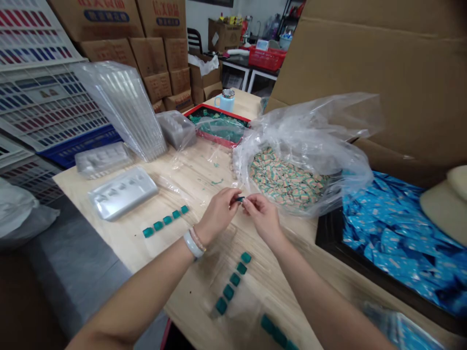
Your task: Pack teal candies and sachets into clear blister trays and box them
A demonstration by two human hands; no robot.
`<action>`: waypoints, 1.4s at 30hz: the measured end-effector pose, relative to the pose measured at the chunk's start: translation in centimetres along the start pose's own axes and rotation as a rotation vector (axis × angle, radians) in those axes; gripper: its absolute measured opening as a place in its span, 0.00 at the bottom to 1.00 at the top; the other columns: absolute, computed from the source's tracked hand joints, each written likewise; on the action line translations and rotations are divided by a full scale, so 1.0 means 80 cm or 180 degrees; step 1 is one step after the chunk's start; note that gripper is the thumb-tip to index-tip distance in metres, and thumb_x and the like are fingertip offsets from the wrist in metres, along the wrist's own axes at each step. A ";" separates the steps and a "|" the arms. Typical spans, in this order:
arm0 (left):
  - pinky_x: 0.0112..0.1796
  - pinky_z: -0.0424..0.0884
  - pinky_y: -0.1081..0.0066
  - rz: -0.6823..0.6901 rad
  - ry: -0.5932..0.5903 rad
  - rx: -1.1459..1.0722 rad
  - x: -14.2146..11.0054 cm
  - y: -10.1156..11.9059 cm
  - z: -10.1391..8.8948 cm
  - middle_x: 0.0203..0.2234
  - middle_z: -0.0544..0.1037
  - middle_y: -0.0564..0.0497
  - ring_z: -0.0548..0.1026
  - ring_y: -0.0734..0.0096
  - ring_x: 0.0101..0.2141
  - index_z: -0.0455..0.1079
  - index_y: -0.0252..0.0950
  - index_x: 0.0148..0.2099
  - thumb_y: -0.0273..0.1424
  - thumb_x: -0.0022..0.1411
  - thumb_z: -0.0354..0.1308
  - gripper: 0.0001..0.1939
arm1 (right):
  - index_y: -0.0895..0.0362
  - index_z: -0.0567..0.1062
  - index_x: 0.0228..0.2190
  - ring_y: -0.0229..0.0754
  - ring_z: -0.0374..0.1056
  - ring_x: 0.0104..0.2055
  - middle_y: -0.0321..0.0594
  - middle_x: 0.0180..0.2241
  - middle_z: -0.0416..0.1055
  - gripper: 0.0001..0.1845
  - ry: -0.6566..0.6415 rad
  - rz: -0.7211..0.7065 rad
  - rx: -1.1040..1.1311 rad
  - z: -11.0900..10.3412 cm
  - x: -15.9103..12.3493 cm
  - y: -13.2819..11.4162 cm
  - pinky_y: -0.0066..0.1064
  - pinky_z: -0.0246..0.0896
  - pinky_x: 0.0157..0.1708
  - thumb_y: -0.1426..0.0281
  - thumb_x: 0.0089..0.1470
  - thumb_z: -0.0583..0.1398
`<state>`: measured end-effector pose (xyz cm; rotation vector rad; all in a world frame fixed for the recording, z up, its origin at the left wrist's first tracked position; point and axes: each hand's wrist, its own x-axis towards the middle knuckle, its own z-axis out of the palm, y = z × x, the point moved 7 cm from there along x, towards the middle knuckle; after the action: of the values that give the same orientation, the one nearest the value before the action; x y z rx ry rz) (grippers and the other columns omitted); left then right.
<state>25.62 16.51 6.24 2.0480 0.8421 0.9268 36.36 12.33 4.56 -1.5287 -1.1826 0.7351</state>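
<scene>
1. the pale wooden worktop (160, 253) runs under nearly everything, with green smudges near its middle.
2. a large brown cardboard panel (350, 63) stands at the back right.
3. a black tray (328, 233) at the right is heaped with shiny blue packets (397, 233).
4. a clear plastic bag (310, 126) lies open just beyond the hands, full of small green-and-tan pieces (288, 182).
5. a red-rimmed tray (219, 140) behind it, to the left, carries more green material.
6. nested clear plastic trays (120, 112) lean at the far left edge, with a flatter clear stack (124, 194) lying nearer.
7. the left hand (219, 211), with bracelets at its wrist, pinches the small dark piece at its fingertips; the right hand (260, 211) pinches it from the other side, thumb and fingers drawn together.
8. five green pieces (167, 220) sit in a spaced row left of the left hand; five more (234, 279) line up between the forearms, and others (279, 335) reach the bottom edge.
9. the small dark piece (240, 199) is held between both hands, above the worktop, just before the bag.
</scene>
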 end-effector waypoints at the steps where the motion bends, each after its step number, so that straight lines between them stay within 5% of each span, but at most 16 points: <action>1: 0.38 0.67 0.70 0.0071 0.0067 0.0065 -0.005 0.003 0.001 0.33 0.71 0.48 0.69 0.72 0.35 0.65 0.33 0.42 0.20 0.51 0.50 0.14 | 0.57 0.66 0.23 0.35 0.62 0.22 0.34 0.20 0.65 0.10 0.0009 0.0222 0.0326 0.006 0.004 0.007 0.28 0.60 0.24 0.63 0.45 0.56; 10: 0.36 0.67 0.71 -0.0383 0.0006 -0.0495 -0.011 -0.025 -0.010 0.32 0.72 0.48 0.69 0.72 0.34 0.69 0.33 0.40 0.23 0.50 0.54 0.12 | 0.60 0.69 0.22 0.32 0.62 0.19 0.33 0.18 0.67 0.13 -0.0207 0.0825 0.1197 0.024 0.009 0.014 0.26 0.59 0.24 0.63 0.35 0.62; 20: 0.30 0.67 0.74 -0.2326 -0.0317 -0.3063 -0.034 -0.049 0.010 0.21 0.73 0.52 0.69 0.80 0.22 0.70 0.28 0.33 0.27 0.43 0.62 0.13 | 0.58 0.69 0.25 0.36 0.65 0.24 0.36 0.22 0.69 0.07 -0.0445 0.0060 0.0214 0.026 -0.003 -0.006 0.28 0.60 0.26 0.68 0.40 0.58; 25: 0.26 0.66 0.77 -0.1983 -0.0116 -0.2749 -0.029 -0.035 0.004 0.19 0.72 0.52 0.68 0.81 0.20 0.70 0.27 0.34 0.28 0.44 0.60 0.12 | 0.57 0.70 0.23 0.36 0.64 0.22 0.36 0.20 0.69 0.06 -0.0355 -0.0109 -0.0608 0.021 -0.005 -0.012 0.27 0.59 0.23 0.69 0.42 0.55; 31: 0.23 0.63 0.78 -0.1769 -0.0152 -0.2299 -0.029 -0.027 0.008 0.18 0.71 0.53 0.66 0.82 0.19 0.70 0.28 0.33 0.27 0.46 0.56 0.10 | 0.58 0.68 0.22 0.37 0.64 0.20 0.36 0.17 0.67 0.08 -0.0247 0.0282 -0.0156 0.016 -0.011 -0.001 0.27 0.58 0.20 0.65 0.42 0.54; 36: 0.23 0.64 0.78 -0.1943 -0.0129 -0.2380 -0.035 -0.028 0.016 0.20 0.71 0.53 0.66 0.83 0.19 0.69 0.29 0.32 0.24 0.45 0.55 0.08 | 0.58 0.70 0.24 0.36 0.64 0.22 0.37 0.20 0.69 0.07 -0.0437 -0.0187 -0.0983 0.011 -0.021 -0.019 0.27 0.57 0.23 0.69 0.45 0.52; 42: 0.22 0.63 0.78 -0.1614 -0.0197 -0.1856 -0.033 -0.020 0.021 0.21 0.71 0.54 0.65 0.83 0.19 0.69 0.29 0.33 0.24 0.45 0.54 0.10 | 0.58 0.70 0.20 0.36 0.61 0.21 0.38 0.19 0.67 0.10 -0.0547 -0.0592 -0.2073 0.007 -0.028 -0.048 0.26 0.51 0.23 0.74 0.46 0.50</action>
<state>25.14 14.74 3.26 1.2747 0.8736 0.7076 33.94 10.36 7.82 -1.8637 -1.7843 0.3703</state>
